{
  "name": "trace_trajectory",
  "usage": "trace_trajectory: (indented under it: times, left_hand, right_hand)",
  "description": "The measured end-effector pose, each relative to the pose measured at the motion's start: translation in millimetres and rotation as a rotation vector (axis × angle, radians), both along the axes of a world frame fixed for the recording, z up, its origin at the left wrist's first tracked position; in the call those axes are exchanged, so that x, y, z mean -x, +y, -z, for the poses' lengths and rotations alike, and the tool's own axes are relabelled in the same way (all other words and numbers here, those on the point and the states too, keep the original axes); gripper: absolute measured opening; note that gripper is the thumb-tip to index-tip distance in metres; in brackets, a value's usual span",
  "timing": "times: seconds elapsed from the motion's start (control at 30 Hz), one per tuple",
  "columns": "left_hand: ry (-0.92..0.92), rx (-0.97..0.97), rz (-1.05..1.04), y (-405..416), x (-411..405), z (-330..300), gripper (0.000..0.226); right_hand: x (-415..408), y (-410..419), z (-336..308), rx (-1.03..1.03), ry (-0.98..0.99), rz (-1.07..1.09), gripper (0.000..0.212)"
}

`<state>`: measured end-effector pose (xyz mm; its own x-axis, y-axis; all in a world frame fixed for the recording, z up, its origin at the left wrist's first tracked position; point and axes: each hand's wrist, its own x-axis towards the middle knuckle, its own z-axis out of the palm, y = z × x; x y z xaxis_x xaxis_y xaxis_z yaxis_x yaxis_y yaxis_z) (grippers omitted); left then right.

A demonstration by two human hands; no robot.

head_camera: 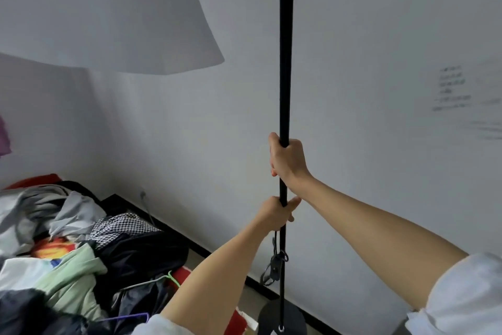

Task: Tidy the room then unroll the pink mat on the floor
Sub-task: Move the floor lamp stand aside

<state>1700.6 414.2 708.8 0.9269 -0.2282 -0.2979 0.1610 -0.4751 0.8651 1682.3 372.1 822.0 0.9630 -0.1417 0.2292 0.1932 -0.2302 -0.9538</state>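
Note:
A black floor-lamp pole [286,63] rises upright through the middle of the view, from a round black base [282,317] on the floor. My right hand [286,159] grips the pole at mid height. Just below it, my left hand [277,212] grips the same pole. The lamp's white shade [108,11] hangs large at the upper left. A black cord with a switch [274,264] dangles beside the pole. No pink mat is in view.
A pile of mixed clothes [70,247] with hangers covers the lower left. A white wall [380,117] with a dark baseboard [206,250] runs behind the lamp. A purple item [4,136] shows at the left edge.

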Motion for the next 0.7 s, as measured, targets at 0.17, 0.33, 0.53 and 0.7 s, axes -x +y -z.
trace_trajectory:
  times: [0.17, 0.33, 0.53, 0.7]
  left_hand:
    - [-0.045, -0.026, 0.025, 3.9, -50.6, 1.3, 0.034]
    - [-0.008, -0.124, -0.063, 5.6, -102.5, 24.8, 0.037]
    - [0.058, -0.216, -0.172, 27.3, -134.4, 66.3, 0.03]
    - [0.135, -0.289, -0.218, 57.4, -152.3, 93.9, 0.037]
  right_hand:
    - [-56.0, -6.7, 14.6, -0.026, 0.03, -0.05, 0.049]
    - [-125.9, -7.3, 46.7, -0.075, 0.109, -0.191, 0.048]
    - [-177.4, 13.2, 99.8, -0.091, 0.208, -0.291, 0.047]
    - [-204.0, 32.1, 146.4, -0.079, 0.282, -0.231, 0.045]
